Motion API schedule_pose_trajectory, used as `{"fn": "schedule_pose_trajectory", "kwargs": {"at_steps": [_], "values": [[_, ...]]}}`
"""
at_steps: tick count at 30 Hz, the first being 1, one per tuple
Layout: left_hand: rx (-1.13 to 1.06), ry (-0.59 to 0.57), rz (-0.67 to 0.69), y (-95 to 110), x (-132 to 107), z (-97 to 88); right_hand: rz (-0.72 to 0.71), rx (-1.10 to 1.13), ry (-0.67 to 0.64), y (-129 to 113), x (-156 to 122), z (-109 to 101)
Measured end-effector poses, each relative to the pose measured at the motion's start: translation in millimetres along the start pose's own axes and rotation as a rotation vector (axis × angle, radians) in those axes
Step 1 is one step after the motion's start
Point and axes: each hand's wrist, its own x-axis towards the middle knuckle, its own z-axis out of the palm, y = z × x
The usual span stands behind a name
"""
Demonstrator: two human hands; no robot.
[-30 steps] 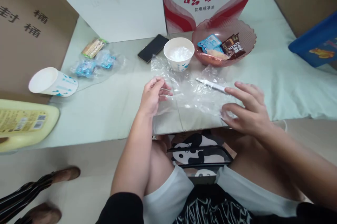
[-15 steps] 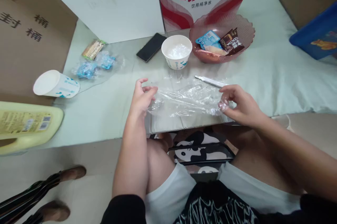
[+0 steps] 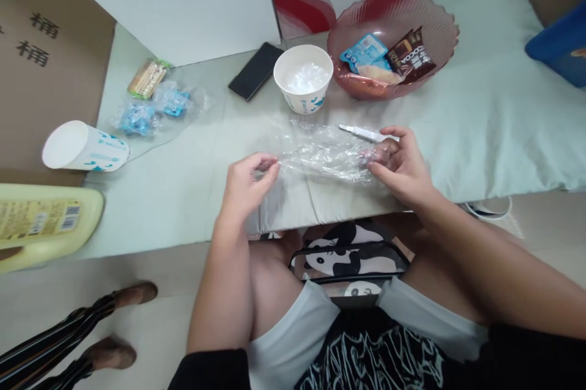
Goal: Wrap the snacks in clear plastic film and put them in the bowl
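Note:
A sheet of clear plastic film (image 3: 320, 155) is stretched between my two hands just above the pale green table (image 3: 192, 182). My left hand (image 3: 247, 182) pinches its left end. My right hand (image 3: 400, 164) is closed on its right end. A thin white stick-like tool (image 3: 366, 132) lies on the table right behind my right hand. Farther back stands a white paper bowl (image 3: 304, 79) with something clear and crinkled inside.
A pink ribbed bowl (image 3: 439, 36) holds wrapped snacks. A black phone (image 3: 255, 71) lies left of the paper bowl. A tipped paper cup (image 3: 82, 147), a bag of blue candies (image 3: 153, 110), a yellow jug (image 3: 46, 225) and cardboard boxes sit left. Another person's feet (image 3: 114, 329) show bottom left.
My right hand went from open and flat on the film to closed on its right end. Both hands gathered the film into a narrower, stretched strip and lifted it.

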Motion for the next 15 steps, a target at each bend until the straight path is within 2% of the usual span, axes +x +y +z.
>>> {"fn": "schedule_pose_trajectory", "kwargs": {"at_steps": [3,6,8,11,15], "values": [[-0.223,0.16,-0.004,-3,6,-0.6,-0.038,0.056,-0.044,4,-1,0],[-0.452,0.261,-0.058,-3,11,1.1,-0.013,0.023,-0.088,3,-5,-2],[-0.489,0.287,-0.125,-3,14,3.3,0.019,-0.015,-0.065,-2,-8,-5],[-0.445,0.32,-0.183,-1,19,6.6,0.046,-0.023,0.035,-10,-13,-9],[-0.412,0.261,-0.27,2,23,10.1,0.058,0.003,0.119,-17,-15,-10]]}}
